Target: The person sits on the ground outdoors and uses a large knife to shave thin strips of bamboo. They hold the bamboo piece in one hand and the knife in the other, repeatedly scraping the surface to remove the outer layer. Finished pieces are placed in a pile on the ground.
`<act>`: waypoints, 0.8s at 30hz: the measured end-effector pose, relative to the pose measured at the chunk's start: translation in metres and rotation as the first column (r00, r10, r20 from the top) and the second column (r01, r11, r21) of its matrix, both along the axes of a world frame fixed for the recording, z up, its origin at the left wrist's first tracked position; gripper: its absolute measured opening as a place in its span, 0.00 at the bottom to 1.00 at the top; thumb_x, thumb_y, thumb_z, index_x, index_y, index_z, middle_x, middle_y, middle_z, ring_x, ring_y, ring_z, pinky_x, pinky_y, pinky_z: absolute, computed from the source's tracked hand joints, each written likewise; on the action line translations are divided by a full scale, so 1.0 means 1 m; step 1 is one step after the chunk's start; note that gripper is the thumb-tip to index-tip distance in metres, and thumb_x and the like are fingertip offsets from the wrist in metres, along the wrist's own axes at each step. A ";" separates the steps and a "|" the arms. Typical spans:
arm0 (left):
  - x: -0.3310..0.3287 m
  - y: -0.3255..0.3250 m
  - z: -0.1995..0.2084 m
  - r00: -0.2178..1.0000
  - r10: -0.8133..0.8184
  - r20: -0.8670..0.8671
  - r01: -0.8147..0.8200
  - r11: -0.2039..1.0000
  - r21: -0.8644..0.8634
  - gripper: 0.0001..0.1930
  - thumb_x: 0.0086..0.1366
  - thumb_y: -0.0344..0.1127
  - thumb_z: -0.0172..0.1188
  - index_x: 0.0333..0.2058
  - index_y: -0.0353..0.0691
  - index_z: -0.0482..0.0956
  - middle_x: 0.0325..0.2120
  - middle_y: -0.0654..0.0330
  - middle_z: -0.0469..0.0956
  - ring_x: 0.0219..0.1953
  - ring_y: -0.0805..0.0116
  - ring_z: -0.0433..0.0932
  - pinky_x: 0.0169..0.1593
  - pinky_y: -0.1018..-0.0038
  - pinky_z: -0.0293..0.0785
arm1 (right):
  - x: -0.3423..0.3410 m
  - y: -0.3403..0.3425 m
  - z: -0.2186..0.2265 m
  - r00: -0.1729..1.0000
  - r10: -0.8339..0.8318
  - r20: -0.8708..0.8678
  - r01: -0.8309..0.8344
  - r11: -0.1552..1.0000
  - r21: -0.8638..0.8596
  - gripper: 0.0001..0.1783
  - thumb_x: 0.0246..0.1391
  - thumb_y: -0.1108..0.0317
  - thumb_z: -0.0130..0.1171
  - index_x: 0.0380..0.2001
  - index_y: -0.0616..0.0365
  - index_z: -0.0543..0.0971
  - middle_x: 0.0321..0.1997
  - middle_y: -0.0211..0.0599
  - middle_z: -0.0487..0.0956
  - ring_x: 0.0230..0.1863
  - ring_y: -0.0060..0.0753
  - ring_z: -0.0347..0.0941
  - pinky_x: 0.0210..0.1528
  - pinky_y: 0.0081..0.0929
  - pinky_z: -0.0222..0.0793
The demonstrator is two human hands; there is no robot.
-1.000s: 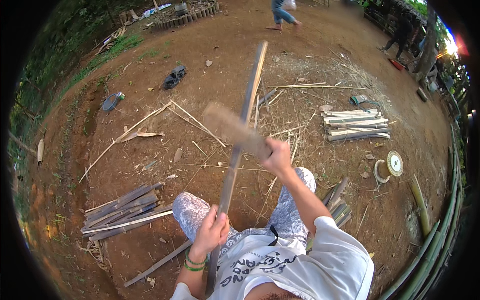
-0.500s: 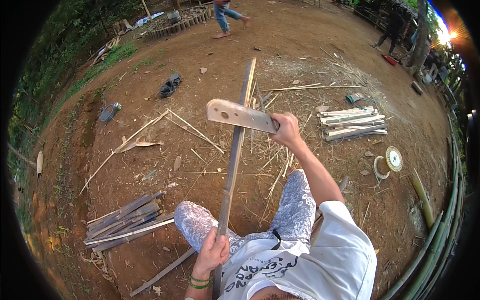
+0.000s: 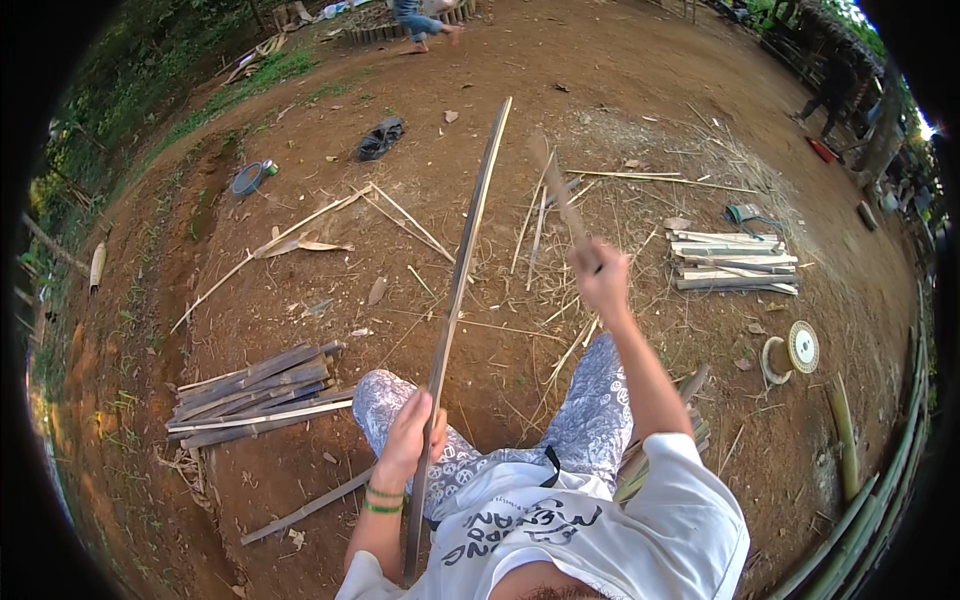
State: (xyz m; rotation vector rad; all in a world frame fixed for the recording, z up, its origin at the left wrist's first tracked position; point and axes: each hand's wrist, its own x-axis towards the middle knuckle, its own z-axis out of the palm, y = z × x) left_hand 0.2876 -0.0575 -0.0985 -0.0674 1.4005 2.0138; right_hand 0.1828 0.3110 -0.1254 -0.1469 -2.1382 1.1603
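My left hand (image 3: 410, 432) is closed round the lower part of a long split bamboo strip (image 3: 460, 270). The strip stands slanted in front of me, its dark outer skin and pale cut edge showing, with its top end leaning away. My right hand (image 3: 603, 278) grips the handle of a broad-bladed knife (image 3: 566, 195), which is smeared by motion and seen nearly edge-on. Its blade points up and away, to the right of the strip and apart from it. Thin bamboo slivers (image 3: 537, 225) lie on the ground beyond.
Stacks of split bamboo lie at left (image 3: 255, 395) and right (image 3: 735, 262). A spool (image 3: 790, 350) sits at right, near long green bamboo poles (image 3: 890, 500). A black plastic bag (image 3: 380, 138) and a blue ring-shaped object (image 3: 247, 179) lie farther off. A person (image 3: 415, 25) walks at the back.
The knife has come off the strip to the right and turned from broadside to nearly edge-on. My left hand has risen along with its grip on the strip. The walking person has shifted left in view.
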 end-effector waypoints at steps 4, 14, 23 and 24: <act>-0.032 0.021 -0.006 0.998 -0.037 0.047 0.034 0.997 0.075 0.19 0.78 0.52 0.38 0.34 0.45 0.64 0.12 0.69 0.58 0.09 0.80 0.59 0.13 0.82 0.59 | 0.053 -0.092 -0.025 0.982 0.189 0.016 -0.188 0.960 0.209 0.06 0.34 0.76 0.61 0.20 0.61 0.74 0.15 0.37 0.71 0.18 0.33 0.69 0.21 0.31 0.61; -0.026 0.037 0.022 0.983 -0.168 0.072 0.162 0.984 0.080 0.26 0.76 0.62 0.33 0.30 0.46 0.62 0.10 0.71 0.55 0.07 0.82 0.51 0.11 0.85 0.49 | 0.040 -0.102 -0.008 0.975 0.210 -0.072 -0.171 0.916 0.363 0.13 0.37 0.68 0.65 0.16 0.56 0.68 0.17 0.39 0.72 0.21 0.46 0.73 0.25 0.41 0.67; -0.026 0.031 0.026 0.987 -0.143 0.071 0.130 0.978 0.165 0.25 0.76 0.63 0.29 0.30 0.49 0.60 0.10 0.72 0.54 0.06 0.82 0.51 0.11 0.84 0.50 | 0.022 -0.099 0.015 0.984 0.178 -0.023 -0.151 0.889 0.432 0.12 0.35 0.68 0.66 0.14 0.54 0.70 0.17 0.37 0.75 0.18 0.39 0.74 0.24 0.38 0.69; -0.025 0.029 0.025 0.985 -0.156 0.078 0.141 0.976 0.166 0.25 0.76 0.63 0.29 0.30 0.49 0.60 0.10 0.72 0.54 0.06 0.82 0.51 0.11 0.84 0.50 | 0.013 -0.095 0.020 0.995 0.099 0.028 -0.102 0.909 0.404 0.13 0.35 0.67 0.66 0.14 0.53 0.70 0.16 0.38 0.74 0.18 0.38 0.74 0.24 0.38 0.68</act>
